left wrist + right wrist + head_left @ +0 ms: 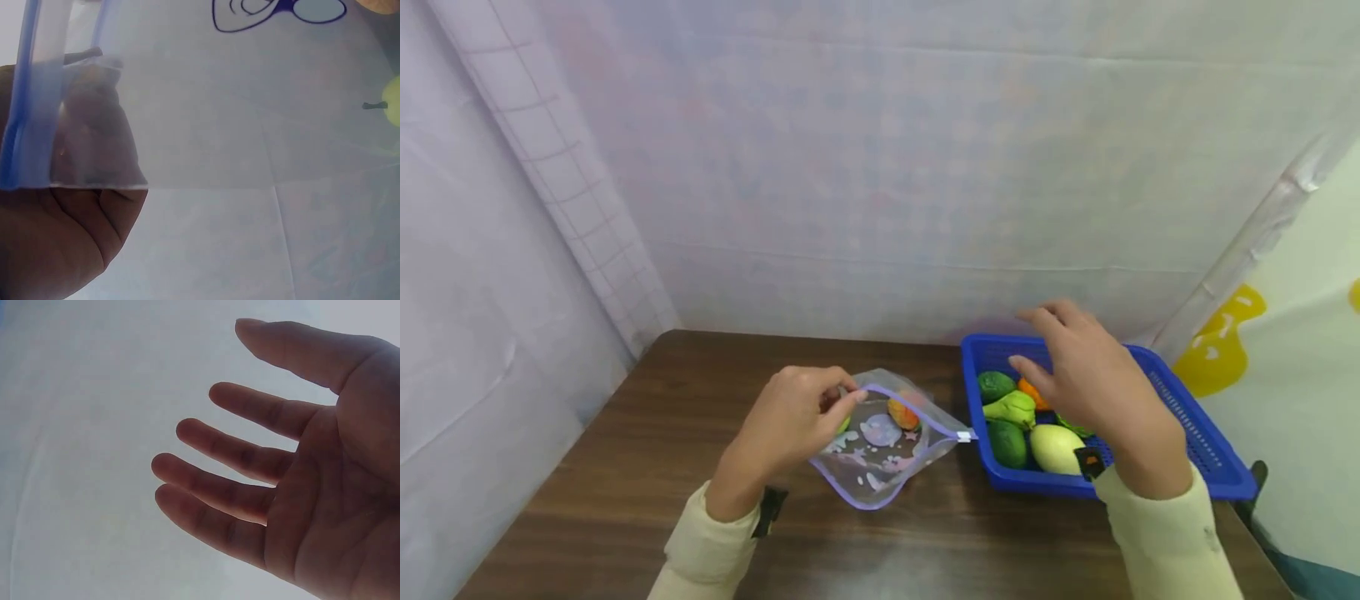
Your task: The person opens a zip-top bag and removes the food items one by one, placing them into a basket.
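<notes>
In the head view my left hand (793, 417) pinches the rim of a clear zip bag (880, 467) with a purple edge and a white slider, its mouth spread apart. Inside lie an orange-and-yellow fruit (903, 413) and a green one (844, 426), partly hidden by my fingers. The left wrist view shows the bag's blue zip strip (20, 106) by my hand and a yellow-green fruit with a stem (392, 103) through the plastic. My right hand (1086, 375) hovers over the blue basket (1187, 486), holding nothing, its fingers (244, 456) spread and nearly straight.
Toy produce fills the basket's left part: a dark green avocado-like piece (996, 386), a light green vegetable (1013, 409), a dark green one (1007, 444), a pale yellow oval one (1055, 450) and an orange one (1034, 394). Pale curtains (880, 183) hang behind the brown table (647, 433).
</notes>
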{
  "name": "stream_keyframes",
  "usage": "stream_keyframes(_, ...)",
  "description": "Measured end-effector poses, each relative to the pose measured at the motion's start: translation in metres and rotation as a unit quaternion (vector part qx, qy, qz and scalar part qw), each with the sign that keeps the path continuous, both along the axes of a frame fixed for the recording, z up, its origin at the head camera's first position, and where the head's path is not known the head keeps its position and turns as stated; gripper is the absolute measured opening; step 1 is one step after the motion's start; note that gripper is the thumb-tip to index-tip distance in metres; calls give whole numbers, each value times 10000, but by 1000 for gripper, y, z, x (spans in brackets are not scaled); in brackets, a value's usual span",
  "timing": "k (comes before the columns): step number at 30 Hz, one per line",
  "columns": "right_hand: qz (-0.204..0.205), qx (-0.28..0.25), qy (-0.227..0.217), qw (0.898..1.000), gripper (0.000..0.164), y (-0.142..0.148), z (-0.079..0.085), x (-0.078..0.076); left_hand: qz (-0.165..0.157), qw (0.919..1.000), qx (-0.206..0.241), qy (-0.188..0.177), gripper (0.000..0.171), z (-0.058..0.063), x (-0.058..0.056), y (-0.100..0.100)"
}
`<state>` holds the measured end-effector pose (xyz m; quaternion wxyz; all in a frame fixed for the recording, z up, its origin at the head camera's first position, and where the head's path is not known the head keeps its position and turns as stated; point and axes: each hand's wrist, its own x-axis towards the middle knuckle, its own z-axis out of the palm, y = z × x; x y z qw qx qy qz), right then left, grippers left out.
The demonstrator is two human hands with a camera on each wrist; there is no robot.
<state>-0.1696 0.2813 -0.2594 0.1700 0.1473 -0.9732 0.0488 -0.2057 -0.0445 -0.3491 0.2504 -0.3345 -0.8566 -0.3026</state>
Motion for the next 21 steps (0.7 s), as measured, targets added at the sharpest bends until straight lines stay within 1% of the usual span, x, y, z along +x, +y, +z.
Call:
stream_keyframes(3,471,-452,637,9958,52,-22,1,9,29,10000,14,-40,9,-1,0,-2)
stream_keyframes(5,791,-727,1119,9879,48,-35,0,13,48,10000,25,-69,9,-1,1,-3)
stream_keyframes(7,1127,-976,1565,9764,43,-47,-4,16,58,9999,55,-104,9,-1,1,-3)
stream_keyframes(8,1306,-1115,1774,9690,40,-53,-7,18,51,9999,67,-123,9,-2,1,-4)
stream_keyframes(11,1790,-1519,2210,9466,32,-69,-17,25,29,9998,99,-164,10,-3,1,-4)
stream_keyframes(13,2128,-1727,2324,9332,27,-78,-22,27,21,9998,121,-157,9,-3,1,-3)
stream_keyframes(16,2505,-1953,2321,9194,22,-91,-28,28,42,9999,131,-76,9,-2,0,-4)
stream_keyframes(18,2703,-2107,2246,9122,20,-100,-31,28,52,9999,120,-30,8,-2,-1,-5)
stream_keyframes(21,2849,-2342,2157,9041,18,-112,-37,26,13,9999,116,14,8,-2,-1,-7)
